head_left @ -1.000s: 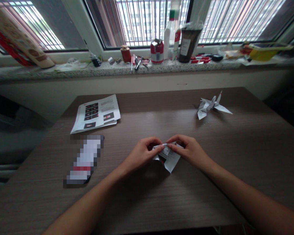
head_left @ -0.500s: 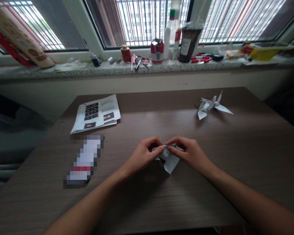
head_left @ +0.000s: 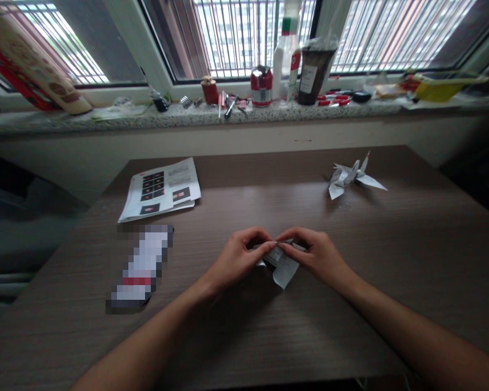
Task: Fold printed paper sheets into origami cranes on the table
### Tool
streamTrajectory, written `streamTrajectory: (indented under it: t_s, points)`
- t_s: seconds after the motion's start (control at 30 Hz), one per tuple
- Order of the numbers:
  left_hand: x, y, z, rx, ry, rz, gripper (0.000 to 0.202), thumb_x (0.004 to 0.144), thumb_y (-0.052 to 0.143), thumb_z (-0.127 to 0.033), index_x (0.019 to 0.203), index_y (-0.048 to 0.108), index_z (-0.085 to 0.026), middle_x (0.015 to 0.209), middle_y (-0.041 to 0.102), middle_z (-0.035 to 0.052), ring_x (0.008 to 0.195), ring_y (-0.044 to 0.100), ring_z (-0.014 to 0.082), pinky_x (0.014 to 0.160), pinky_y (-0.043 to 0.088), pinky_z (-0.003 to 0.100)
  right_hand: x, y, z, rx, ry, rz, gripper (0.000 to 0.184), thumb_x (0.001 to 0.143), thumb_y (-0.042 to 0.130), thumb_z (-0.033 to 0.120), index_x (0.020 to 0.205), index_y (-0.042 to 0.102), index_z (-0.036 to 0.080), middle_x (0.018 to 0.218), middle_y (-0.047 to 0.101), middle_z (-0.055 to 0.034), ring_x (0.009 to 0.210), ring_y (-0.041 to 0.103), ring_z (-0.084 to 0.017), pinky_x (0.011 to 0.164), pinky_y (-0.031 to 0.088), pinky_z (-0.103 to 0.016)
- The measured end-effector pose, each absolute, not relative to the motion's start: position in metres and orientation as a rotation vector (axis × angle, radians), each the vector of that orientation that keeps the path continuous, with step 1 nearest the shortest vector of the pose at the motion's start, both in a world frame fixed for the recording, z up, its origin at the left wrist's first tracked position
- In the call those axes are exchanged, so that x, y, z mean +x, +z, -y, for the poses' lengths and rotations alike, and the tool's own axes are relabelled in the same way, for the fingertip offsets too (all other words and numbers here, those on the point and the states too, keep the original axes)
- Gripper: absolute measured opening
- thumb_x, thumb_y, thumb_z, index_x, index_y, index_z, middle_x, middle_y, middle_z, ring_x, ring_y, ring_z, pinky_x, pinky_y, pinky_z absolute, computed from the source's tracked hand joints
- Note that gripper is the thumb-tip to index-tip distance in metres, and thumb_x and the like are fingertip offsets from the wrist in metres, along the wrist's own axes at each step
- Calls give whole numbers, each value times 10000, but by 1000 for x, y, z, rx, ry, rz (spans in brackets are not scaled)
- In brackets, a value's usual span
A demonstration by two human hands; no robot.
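A small piece of folded printed paper (head_left: 284,270) is held up between both hands, a little above the brown table. My left hand (head_left: 242,252) pinches its upper edge between thumb and fingers. From the other side, my right hand (head_left: 313,250) pinches the same edge, its fingertips almost touching the left ones. One pale flap hangs down toward me, and the part of the paper behind the fingers is hidden. Toward the back right of the table stands a folded paper crane (head_left: 352,176), apart from both hands.
Printed sheets (head_left: 183,184) lie at the table's back left, with a pixelated phone-like object (head_left: 140,266) in front of them. Along the stone windowsill (head_left: 126,124) stand a red can (head_left: 261,87), a dark drink cup (head_left: 314,73), a bottle (head_left: 282,60) and a yellow basket (head_left: 438,89).
My left thumb and fingertips have shifted slightly to the right along the paper's upper edge, closer to my right fingertips. Both hands keep their pinch.
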State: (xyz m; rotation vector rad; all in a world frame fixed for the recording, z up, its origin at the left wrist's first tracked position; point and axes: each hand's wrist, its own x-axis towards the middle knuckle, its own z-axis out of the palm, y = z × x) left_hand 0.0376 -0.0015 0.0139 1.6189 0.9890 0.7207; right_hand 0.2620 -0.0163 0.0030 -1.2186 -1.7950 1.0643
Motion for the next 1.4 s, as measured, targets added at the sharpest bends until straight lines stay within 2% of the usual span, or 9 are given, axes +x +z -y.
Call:
streamTrajectory:
  t_s: [0.2,0.33,0.5,0.63,0.83,0.97,1.03,1.2,1.4]
  points:
    - [30,10,-6,1600,685,-1050,206,971,687,-362,953,737,-163,901,738,40,838,679,170,772,517,274,266,1,11,-1285,1055,1771,171,939,710,367,1030,777,239,880,769,-20,769,682,-177,665,502,-276]
    - [24,4,-10,1610,720,-993,201,980,681,-356,1091,701,-189,1030,744,48,941,703,186,833,539,298,271,-4,4,-1333,1069,1742,175,941,697,360,1033,772,231,869,762,-24,757,678,-184,646,499,-288]
    - [21,0,-13,1702,716,-989,152,993,647,-305,1083,681,-188,981,730,48,920,691,189,823,531,312,276,-9,0,-1289,1040,1852,192,944,702,341,1106,750,249,984,768,-30,845,689,-196,723,513,-311]
    - [18,-3,-15,1885,725,-1058,136,999,636,-306,1042,705,-197,946,709,32,871,656,175,800,502,303,280,-7,-1,-1178,945,1991,239,921,738,294,1155,714,252,1111,747,-36,998,685,-205,855,517,-321]
    - [16,-11,-16,2053,682,-1114,91,978,653,-275,976,637,-185,870,640,6,773,582,153,705,451,273,280,-12,-2,-1251,870,2030,133,907,742,250,997,650,220,972,743,-29,813,664,-184,705,493,-301]
    - [16,-15,-16,2158,676,-1093,69,992,626,-225,937,622,-184,916,623,20,819,574,160,725,445,279,280,-15,-3,-1124,824,2077,77,939,708,239,916,636,224,1096,743,-55,978,681,-204,845,523,-347]
    - [15,-16,-17,2195,678,-1079,49,992,631,-211,952,644,-186,962,631,34,872,591,173,766,464,295,280,-17,-4,-1083,775,2118,35,949,699,229,967,669,227,1124,731,-66,1022,678,-211,876,531,-361]
    - [15,-18,-18,2250,703,-1045,146,994,639,-196,1125,698,-215,1113,653,67,1008,624,211,899,514,367,282,-22,-7,-1082,634,2166,226,935,713,198,1159,699,229,1192,696,-99,1104,659,-242,951,543,-419]
    - [15,-20,-18,2363,683,-1077,248,975,660,-174,1215,712,-214,1181,646,102,1079,618,251,953,543,444,283,-31,-9,-1116,500,2236,337,930,713,201,1265,693,221,1246,669,-130,1151,626,-278,991,538,-482]
